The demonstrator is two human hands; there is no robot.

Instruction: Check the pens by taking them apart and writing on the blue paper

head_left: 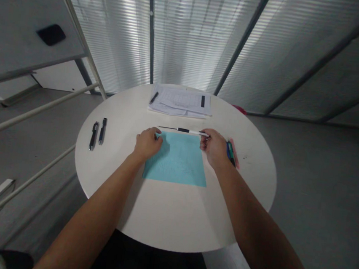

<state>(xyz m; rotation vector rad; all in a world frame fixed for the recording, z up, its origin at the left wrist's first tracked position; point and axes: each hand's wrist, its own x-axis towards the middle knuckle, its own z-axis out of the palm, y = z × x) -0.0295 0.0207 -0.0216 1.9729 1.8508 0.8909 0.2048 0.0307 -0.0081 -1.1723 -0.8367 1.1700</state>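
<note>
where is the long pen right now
In the head view, the long pen lies just beyond the far edge of the blue paper, its right end in the right hand, its left end near the left hand.

Round table (pixel 171 222) is holding paper sheet (pixel 177 159) centrally, w/ 2 pens (pixel 97 136) lying L of it, 2 more pens (pixel 231 153) lying R, docs (pixel 180 101) sitting behind.

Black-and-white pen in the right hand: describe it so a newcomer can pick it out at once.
On the round white table, a light blue sheet lies on the near side. Along its far edge runs the slim pen, right end in the right hand. Unlike the two dark pens at the table's left, it is part white and held.
</note>
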